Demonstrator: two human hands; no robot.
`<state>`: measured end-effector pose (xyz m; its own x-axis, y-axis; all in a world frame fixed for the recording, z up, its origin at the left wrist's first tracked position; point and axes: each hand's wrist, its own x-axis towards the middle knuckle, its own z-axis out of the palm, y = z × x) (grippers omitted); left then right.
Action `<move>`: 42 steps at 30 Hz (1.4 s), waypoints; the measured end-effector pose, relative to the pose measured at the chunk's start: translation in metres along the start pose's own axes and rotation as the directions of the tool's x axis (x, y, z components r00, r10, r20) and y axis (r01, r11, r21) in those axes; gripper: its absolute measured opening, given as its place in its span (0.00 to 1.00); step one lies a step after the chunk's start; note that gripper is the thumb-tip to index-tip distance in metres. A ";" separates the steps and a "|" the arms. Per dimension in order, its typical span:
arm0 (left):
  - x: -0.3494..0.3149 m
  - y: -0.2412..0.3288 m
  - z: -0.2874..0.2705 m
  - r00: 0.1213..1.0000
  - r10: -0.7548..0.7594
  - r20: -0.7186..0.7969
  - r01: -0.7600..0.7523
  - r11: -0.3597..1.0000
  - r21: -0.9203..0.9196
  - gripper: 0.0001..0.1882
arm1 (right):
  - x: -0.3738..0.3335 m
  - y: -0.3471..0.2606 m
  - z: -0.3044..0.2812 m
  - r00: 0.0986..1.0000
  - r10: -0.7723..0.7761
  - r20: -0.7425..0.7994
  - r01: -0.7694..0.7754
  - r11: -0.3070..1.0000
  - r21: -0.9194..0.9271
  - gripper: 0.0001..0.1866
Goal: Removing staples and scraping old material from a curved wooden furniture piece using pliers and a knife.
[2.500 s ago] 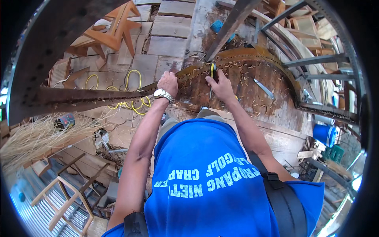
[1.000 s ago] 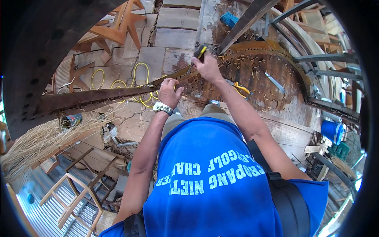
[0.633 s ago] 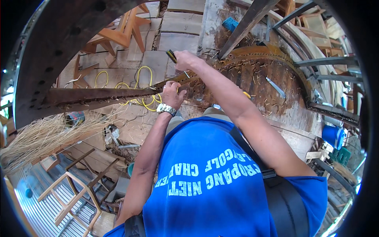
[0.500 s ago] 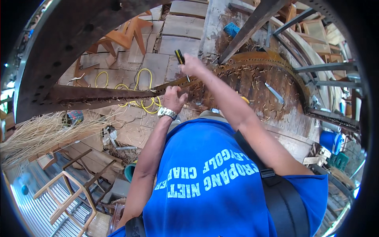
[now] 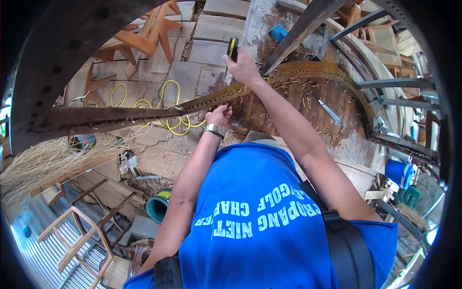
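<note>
My right hand point(image 5: 244, 67) is closed around the black-and-yellow handle of a screwdriver point(image 5: 233, 48), raised just beyond a curved wooden frame point(image 5: 202, 104). Its thin shaft points down toward the rail; the tip is hard to make out. A row of small holes runs along the frame, and frayed bits of cane stick out of its near edge. Against that near edge, my left hand point(image 5: 219, 116) has its fingers curled in a pinch. Whatever they hold, if anything, is too small to see. A metal-banded watch sits on the left wrist.
Dark wooden legs point(image 5: 308, 33) rise at the upper right. A pale blade-like strip point(image 5: 330, 112) lies among cane scraps inside the frame's curve. A yellow cord point(image 5: 169, 91) coils beyond the rail. Loose cane strands point(image 5: 53, 166), a teal bucket point(image 5: 158, 208) and wooden chair frames point(image 5: 79, 241) are leftward.
My right hand has lifted the screwdriver up and away from the rail, slightly rightward. My left hand has shifted right along the frame, and its fingers have curled in.
</note>
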<state>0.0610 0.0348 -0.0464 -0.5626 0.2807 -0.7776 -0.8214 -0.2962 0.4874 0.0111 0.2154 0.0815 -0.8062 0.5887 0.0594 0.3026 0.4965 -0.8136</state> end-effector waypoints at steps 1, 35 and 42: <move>-0.006 0.001 0.007 0.999 -0.018 -0.031 0.017 0.998 -0.055 0.04 | -0.006 0.002 -0.008 0.999 -0.043 0.014 0.043 0.999 0.015 0.19; -0.042 0.020 -0.001 0.658 0.699 0.278 -0.602 0.267 0.752 0.09 | -0.054 0.061 0.013 0.986 0.116 0.121 -0.152 0.923 0.354 0.21; -0.034 0.037 0.017 0.503 0.623 0.599 -0.570 -0.282 0.772 0.08 | -0.069 0.040 -0.024 0.999 0.002 0.051 -0.015 0.964 0.266 0.20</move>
<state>0.0483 0.0302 0.0046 -0.8509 0.5032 0.1510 0.4801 0.6280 0.6125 0.0907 0.2102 0.0583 -0.8306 0.5561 0.0284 0.1688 0.3001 -0.9389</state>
